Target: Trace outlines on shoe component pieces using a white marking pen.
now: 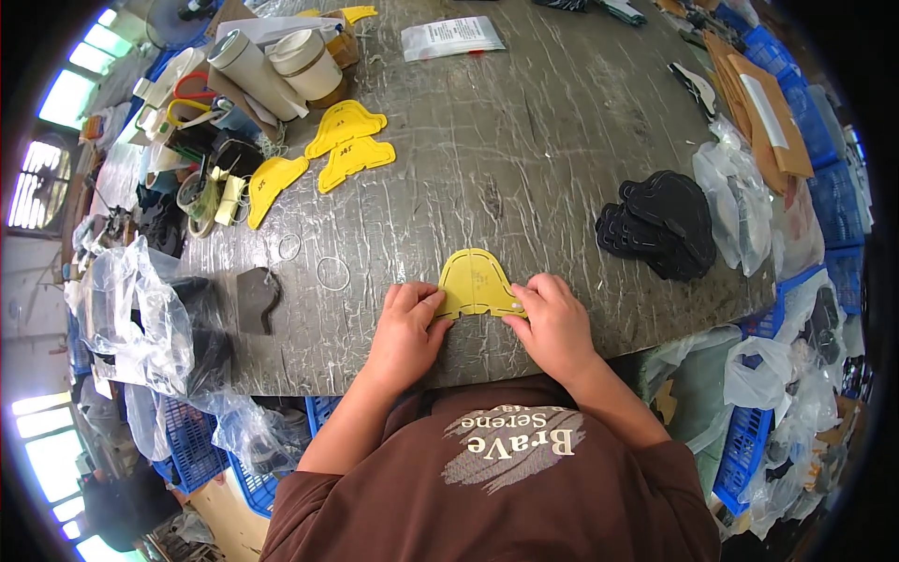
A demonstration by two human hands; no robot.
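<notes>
Near the table point(524, 140) edge: left hand point(405, 330) and right hand point(552, 323) pressed flat on yellow pattern piece point(476, 281), fingertips pinning its lower corners; black cut pieces point(660, 225) well right.

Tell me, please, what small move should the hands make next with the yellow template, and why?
Probably press the yellow template flat and hold it steady. The left hand and the right hand each pinch a lower corner of it near the edge of the grey worktable. Whether a piece lies under it cannot be seen; the stack of black cut pieces lies apart, to the right.
</notes>
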